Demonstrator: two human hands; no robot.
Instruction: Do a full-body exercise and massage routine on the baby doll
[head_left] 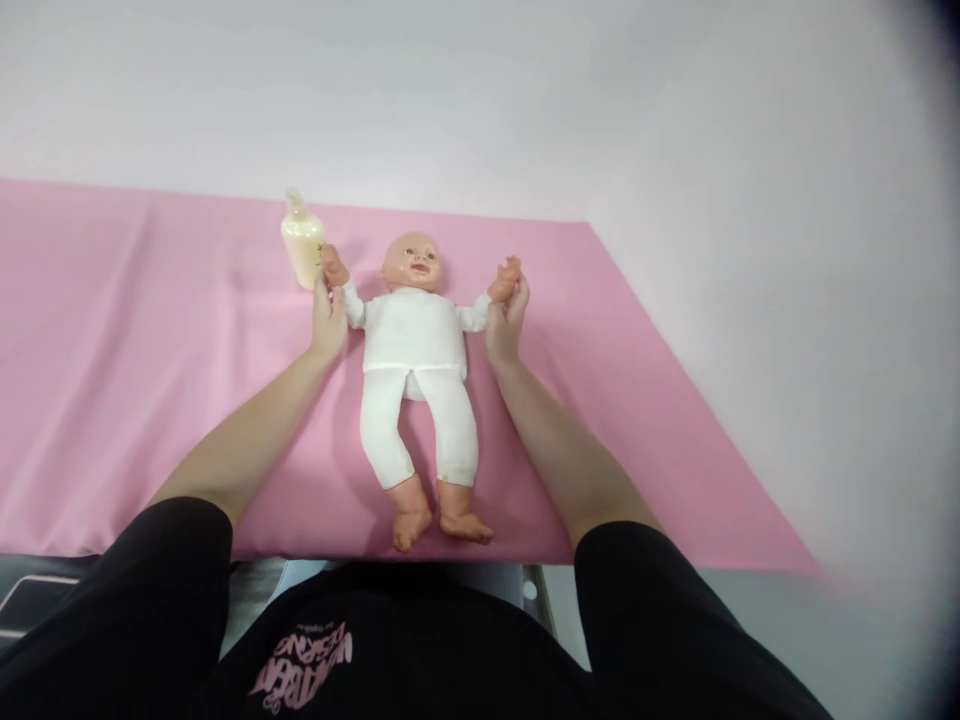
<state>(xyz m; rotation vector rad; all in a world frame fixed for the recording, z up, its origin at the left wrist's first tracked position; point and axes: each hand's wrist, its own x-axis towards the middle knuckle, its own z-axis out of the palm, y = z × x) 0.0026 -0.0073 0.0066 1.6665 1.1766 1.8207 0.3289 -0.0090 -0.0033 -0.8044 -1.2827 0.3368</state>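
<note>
A baby doll [415, 330] with a white cloth body lies face up on the pink sheet [187, 400], its head away from me and its bare feet near the front edge. My left hand [330, 318] is closed around the doll's hand and wrist on the left. On the other side, my right hand [508, 318] grips the doll's other hand, with its little fingers showing above mine. Both doll arms are spread out and raised beside its head. Parts of my fingers are hidden behind the doll's hands.
A pump bottle [303, 245] of pale yellow liquid stands just beyond my left hand, close to it. White wall or surface [480, 110] borders the sheet at the back and right. A dark, flat object with a light rim [34, 605] shows at lower left.
</note>
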